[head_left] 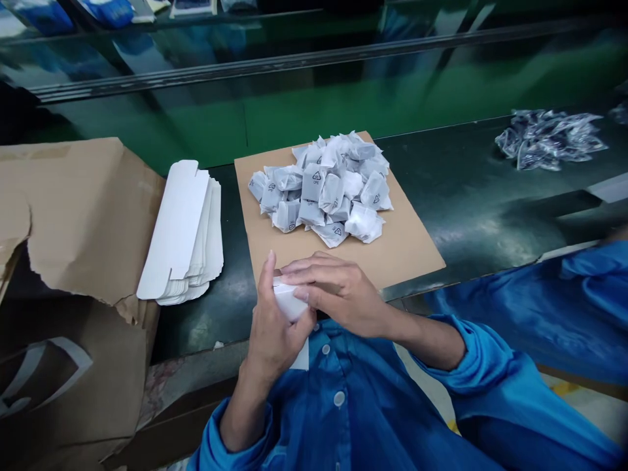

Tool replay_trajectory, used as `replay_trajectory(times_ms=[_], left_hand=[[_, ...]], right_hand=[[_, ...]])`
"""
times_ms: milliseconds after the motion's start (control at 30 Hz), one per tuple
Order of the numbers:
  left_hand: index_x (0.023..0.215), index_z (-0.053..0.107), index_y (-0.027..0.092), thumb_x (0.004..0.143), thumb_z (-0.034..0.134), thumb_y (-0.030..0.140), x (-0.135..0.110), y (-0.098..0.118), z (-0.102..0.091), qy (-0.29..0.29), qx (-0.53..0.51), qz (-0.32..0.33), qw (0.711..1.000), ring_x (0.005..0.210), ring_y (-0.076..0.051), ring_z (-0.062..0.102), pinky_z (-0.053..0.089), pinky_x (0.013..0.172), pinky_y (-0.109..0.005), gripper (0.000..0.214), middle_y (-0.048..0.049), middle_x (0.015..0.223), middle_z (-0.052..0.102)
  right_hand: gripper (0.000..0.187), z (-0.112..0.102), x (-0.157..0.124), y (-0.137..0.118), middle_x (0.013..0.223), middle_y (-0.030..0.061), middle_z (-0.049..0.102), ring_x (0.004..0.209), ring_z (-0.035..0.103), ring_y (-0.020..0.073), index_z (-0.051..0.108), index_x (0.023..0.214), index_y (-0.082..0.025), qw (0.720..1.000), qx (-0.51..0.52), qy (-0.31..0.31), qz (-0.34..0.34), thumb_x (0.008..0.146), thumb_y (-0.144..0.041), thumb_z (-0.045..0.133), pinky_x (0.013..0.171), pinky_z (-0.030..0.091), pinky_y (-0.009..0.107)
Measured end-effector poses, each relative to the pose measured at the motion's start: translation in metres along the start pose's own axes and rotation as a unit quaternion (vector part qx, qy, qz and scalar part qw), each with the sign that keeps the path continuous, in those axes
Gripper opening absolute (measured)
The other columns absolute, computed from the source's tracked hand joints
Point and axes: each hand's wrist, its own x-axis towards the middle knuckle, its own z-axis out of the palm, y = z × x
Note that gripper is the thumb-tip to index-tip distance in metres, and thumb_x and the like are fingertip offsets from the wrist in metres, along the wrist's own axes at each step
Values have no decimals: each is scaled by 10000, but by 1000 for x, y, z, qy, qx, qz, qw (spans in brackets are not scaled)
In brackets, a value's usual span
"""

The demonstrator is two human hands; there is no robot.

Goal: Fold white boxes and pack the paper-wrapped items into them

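Close to my body, my left hand (277, 327) is wrapped round a small white carton (290, 301), thumb and fingers on its sides. My right hand (343, 288) lies across the carton's top, with its thumb and fingers pressed on it. A white flap (302, 358) shows below my left hand, against my blue shirt. Just beyond my hands, a heap of small items in frosted plastic bags (324, 190) with printed marks rests on a flat cardboard sheet (407, 255). To the left lies a stack of flat white carton blanks (176, 229).
A large brown cardboard box (78, 216) with open flaps stands at the left edge. Clear plastic bagged pieces (549, 139) lie on the dark green bench (456, 196) at right. Another person's blue sleeve (589, 281) is at the right. A raised ledge (314, 59) runs along the back.
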Motion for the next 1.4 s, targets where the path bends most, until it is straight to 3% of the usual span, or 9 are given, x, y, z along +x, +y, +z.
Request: replay_trajectory(times_ms=[433, 633, 767, 867, 933, 1033, 1167, 1267, 1400], left_hand=[[1540, 198, 260, 861, 657, 350, -3, -3, -1, -69, -35, -12, 997, 1316, -276, 523, 497, 1020, -405, 824, -147, 1490, 441], [1300, 468, 220, 767, 759, 399, 15, -5, 11, 67, -126, -143, 979, 1126, -257, 635, 551, 923, -389, 633, -122, 1287, 566], [1325, 387, 258, 903, 599, 445, 30, -18, 14, 194, -262, -218, 920, 927, -200, 697, 590, 823, -394, 508, -78, 1143, 625], [1410, 368, 253, 890, 635, 434, 31, -31, 4, 202, -110, -93, 969, 1278, -269, 560, 452, 1077, -489, 612, -140, 1381, 533], [1467, 342, 240, 827, 713, 459, 29, -39, -4, 85, 55, 67, 993, 1383, -320, 455, 333, 1159, -555, 772, -160, 1450, 500], [1463, 393, 207, 874, 660, 448, 28, -47, -11, -122, 201, 248, 940, 1261, -312, 571, 387, 1113, -519, 690, -141, 1362, 609], [1357, 529, 130, 945, 570, 387, 29, -50, -7, -128, 262, 298, 909, 1016, -236, 684, 504, 900, -344, 488, -122, 1215, 705], [1328, 557, 102, 961, 545, 375, 29, -50, -6, -103, 277, 320, 900, 1006, -231, 691, 498, 867, -326, 458, -126, 1207, 712], [1320, 561, 87, 978, 513, 384, 26, -52, -8, -90, 286, 333, 894, 1006, -231, 689, 485, 837, -331, 456, -123, 1220, 709]], right_hand=[[236, 7, -8, 20, 1084, 109, 738, 807, 642, 171, 695, 1016, -118, 935, -290, 30, -202, 916, -108, 482, 703, 562, 329], [499, -1, -15, 19, 1411, 111, 575, 1188, 615, 201, 477, 1428, -204, 995, -101, 0, -14, 961, -351, 571, 972, 532, 375], [776, -3, -28, 19, 1414, 109, 576, 1146, 644, 247, 338, 1530, -247, 978, -88, -72, 176, 857, -379, 701, 937, 539, 400], [572, -13, -21, 24, 1347, 63, 635, 1156, 639, 223, 478, 1448, -244, 962, -99, -142, 210, 897, -255, 632, 960, 507, 354], [455, -27, -7, 25, 1281, 51, 674, 1094, 659, 202, 570, 1362, -223, 953, -110, -211, 187, 912, -270, 627, 902, 508, 301], [344, -55, 25, 17, 1118, 65, 722, 950, 667, 202, 654, 1243, -198, 936, -257, -215, 112, 957, -372, 576, 782, 500, 290], [426, -105, 82, 2, 1260, 114, 636, 1074, 559, 259, 568, 1359, -216, 815, -579, 21, -9, 980, -124, 395, 805, 463, 361], [498, -140, 122, 5, 1446, 84, 517, 1201, 471, 297, 601, 1310, -250, 756, -645, -80, -70, 894, -21, 453, 834, 454, 394], [262, -167, 135, 16, 1373, 62, 581, 1205, 482, 293, 703, 1042, -212, 784, -595, -160, -73, 831, -86, 612, 867, 463, 412]])
